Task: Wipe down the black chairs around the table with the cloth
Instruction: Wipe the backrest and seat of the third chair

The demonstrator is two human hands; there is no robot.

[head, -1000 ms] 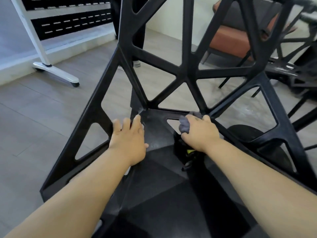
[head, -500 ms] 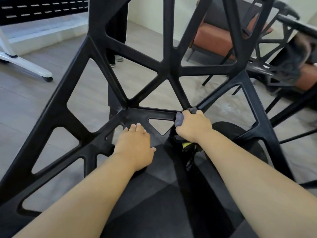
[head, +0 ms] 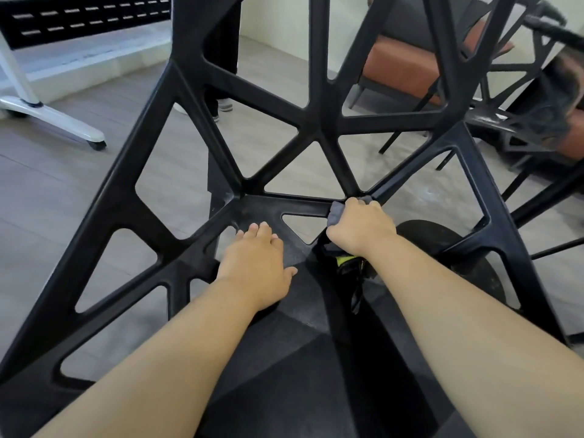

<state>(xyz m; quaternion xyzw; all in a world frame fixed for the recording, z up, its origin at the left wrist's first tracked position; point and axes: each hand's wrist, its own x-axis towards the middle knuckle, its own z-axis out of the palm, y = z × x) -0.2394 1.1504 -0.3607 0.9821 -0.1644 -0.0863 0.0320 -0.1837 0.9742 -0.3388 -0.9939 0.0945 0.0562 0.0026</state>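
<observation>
A black chair (head: 132, 172) with an open triangular lattice back fills the head view, its seat below my arms. My right hand (head: 360, 227) grips a bunched grey cloth (head: 335, 212) and presses it against the joint where the back's ribs meet the seat. My left hand (head: 256, 263) rests flat on the rear of the seat, fingers straight and pointing at the back. Most of the cloth is hidden under my right hand.
Another black lattice chair (head: 518, 121) stands at the right, with a round black base (head: 442, 245) below it. An orange upholstered seat (head: 401, 67) is behind. A white wheeled stand foot (head: 50, 118) lies at the left. A person's legs and shoes (head: 221, 104) stand beyond the chair back.
My left hand slid from the left seat edge toward the seat's middle. The right hand with the cloth stayed at the same joint. The view shifted slightly.
</observation>
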